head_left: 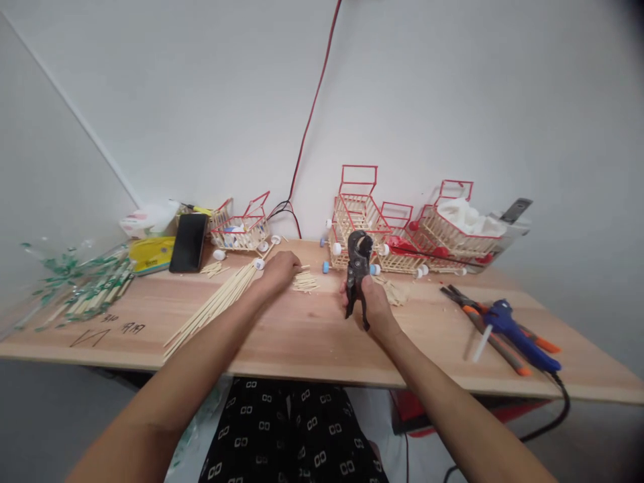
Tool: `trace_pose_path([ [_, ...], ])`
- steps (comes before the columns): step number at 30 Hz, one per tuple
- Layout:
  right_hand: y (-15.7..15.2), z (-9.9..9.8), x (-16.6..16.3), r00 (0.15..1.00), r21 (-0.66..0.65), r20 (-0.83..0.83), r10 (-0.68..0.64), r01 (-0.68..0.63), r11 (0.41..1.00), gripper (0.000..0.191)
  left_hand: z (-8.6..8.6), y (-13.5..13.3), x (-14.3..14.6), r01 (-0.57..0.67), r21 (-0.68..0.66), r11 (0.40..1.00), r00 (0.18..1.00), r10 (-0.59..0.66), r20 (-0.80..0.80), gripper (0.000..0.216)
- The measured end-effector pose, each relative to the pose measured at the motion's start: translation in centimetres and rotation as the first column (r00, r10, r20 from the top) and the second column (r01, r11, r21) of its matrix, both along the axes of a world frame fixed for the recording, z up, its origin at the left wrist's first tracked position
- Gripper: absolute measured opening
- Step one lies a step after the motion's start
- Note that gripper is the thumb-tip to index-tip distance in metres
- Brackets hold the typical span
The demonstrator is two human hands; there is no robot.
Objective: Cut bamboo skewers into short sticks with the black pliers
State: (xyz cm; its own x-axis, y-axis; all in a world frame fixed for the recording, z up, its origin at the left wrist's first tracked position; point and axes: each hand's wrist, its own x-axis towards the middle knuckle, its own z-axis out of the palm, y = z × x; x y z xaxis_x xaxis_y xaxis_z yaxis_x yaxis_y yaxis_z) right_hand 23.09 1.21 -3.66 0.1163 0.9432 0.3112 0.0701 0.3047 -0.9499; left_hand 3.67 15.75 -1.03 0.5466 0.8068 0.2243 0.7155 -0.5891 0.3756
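My left hand [282, 270] is at the back middle of the table, its fingers closed at the end of a short wooden stick. Right beside it lies a small pile of short cut sticks [305, 282]. Long thin wooden sticks [214, 305] are spread beneath and to the left of my left forearm. In my right hand [376, 305] is a black hand cutter [358, 268], gripped by its handles and held head up above the table. Whether its jaws are parted is hard to see.
Miniature stick-built shopping carts with red handles stand along the wall, several at right [357, 215] and others at left [241, 231]. A phone [188, 243], a yellow packet [151, 255] and bagged sticks [100, 292] lie left. Pliers [496, 339] and a blue glue gun [523, 342] lie right.
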Motion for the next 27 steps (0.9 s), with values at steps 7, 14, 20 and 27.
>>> trace_pose_path([
  [7,0.5,-0.5,-0.1,0.999,-0.02,-0.024,0.03,-0.03,0.999,0.06,1.3,2.7,-0.5,0.004,0.005,1.0,0.996,-0.004,-0.088,0.024],
  [14,0.3,0.0,-0.1,0.997,-0.02,0.005,0.077,-0.077,0.997,0.06,2.4,5.8,-0.3,-0.112,0.24,0.964,0.975,0.153,-0.159,0.031],
  [20,0.1,0.7,-0.2,0.994,0.008,0.039,0.102,-0.102,0.995,0.062,2.0,8.6,2.3,0.031,0.328,0.944,0.936,0.088,-0.34,0.026],
  [27,0.0,1.1,-0.2,0.992,0.025,0.03,0.122,-0.123,0.992,0.062,0.5,10.4,4.1,0.068,0.343,0.937,0.876,0.109,-0.47,0.025],
])
